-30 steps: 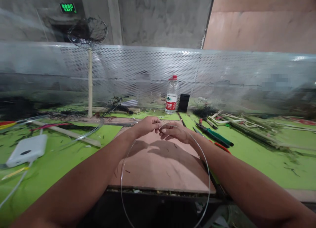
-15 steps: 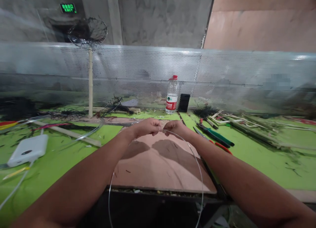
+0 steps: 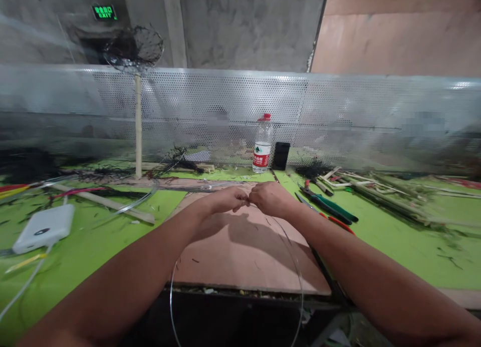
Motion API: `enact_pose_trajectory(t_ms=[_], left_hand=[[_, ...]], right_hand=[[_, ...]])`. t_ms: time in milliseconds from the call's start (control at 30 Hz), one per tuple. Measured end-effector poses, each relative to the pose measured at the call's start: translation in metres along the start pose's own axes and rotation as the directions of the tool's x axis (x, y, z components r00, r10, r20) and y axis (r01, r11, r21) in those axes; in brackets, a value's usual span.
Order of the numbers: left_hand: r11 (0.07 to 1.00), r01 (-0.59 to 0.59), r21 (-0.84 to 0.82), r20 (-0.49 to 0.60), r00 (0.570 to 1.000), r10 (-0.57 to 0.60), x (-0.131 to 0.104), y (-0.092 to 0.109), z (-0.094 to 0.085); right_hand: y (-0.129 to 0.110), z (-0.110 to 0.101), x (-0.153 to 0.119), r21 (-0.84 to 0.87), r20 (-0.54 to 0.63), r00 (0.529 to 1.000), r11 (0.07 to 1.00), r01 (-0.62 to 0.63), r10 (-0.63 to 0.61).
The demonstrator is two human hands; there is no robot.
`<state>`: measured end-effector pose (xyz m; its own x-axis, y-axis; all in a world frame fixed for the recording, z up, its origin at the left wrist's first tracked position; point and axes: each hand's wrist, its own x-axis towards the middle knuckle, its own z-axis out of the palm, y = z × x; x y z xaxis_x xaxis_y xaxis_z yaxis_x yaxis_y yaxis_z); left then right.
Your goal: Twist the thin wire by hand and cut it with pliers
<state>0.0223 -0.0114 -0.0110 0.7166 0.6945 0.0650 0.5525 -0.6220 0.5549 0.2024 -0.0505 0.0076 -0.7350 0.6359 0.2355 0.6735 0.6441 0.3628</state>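
My left hand [image 3: 230, 199] and my right hand [image 3: 271, 199] meet above the far half of a pinkish wooden board [image 3: 225, 272]. Both are closed, fingertips touching, on a thin clear or silvery wire [image 3: 301, 292]. From my right hand the wire curves down over the board and past its near edge. It rises again on the left beside my left forearm, making a big loop. The wire's ends are hidden in my fingers.
Green-handled pliers [image 3: 330, 207] and orange-handled scissors [image 3: 338, 224] lie right of the board. Behind stand a water bottle [image 3: 262, 149], a phone [image 3: 280, 155] and a perforated metal screen [image 3: 195, 101]. A white power bank [image 3: 45, 227] and a net on a pole [image 3: 139, 126] are left.
My right hand has shifted slightly left and turned over against my left fingertips. The right side of the wire loop has swung inward to the left.
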Motion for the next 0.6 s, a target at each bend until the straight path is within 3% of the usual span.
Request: enact_pose_trajectory(t_ms=[233,333,400,467,533,600], left_hand=[[0.997,0.070,0.005,-0.136,0.988,-0.069,-0.002,0.008,0.003],[0.995,0.053,-0.090,-0.148,0.987,-0.066,-0.003,0.004,0.002],[0.986,0.042,-0.159,-0.175,0.982,-0.070,-0.003,0.000,-0.001],[0.977,0.056,-0.206,-0.205,0.974,-0.099,-0.003,-0.003,-0.004],[0.967,0.070,-0.243,-0.216,0.969,-0.124,-0.003,-0.004,-0.007],[0.955,0.074,-0.289,-0.204,0.969,-0.137,-0.004,-0.004,-0.008]], right_hand=[[-0.005,0.005,0.002,0.043,-0.034,0.999,0.999,0.025,-0.023],[0.000,0.010,0.002,0.225,-0.104,0.991,0.972,-0.062,0.087],[0.007,0.012,0.001,0.445,-0.115,0.955,0.873,-0.198,0.275],[0.012,0.014,-0.001,0.646,-0.004,0.908,0.694,-0.318,0.419],[0.015,0.014,-0.002,0.752,0.147,0.880,0.527,-0.397,0.452],[0.015,0.013,-0.003,0.771,0.225,0.861,0.457,-0.444,0.456]])
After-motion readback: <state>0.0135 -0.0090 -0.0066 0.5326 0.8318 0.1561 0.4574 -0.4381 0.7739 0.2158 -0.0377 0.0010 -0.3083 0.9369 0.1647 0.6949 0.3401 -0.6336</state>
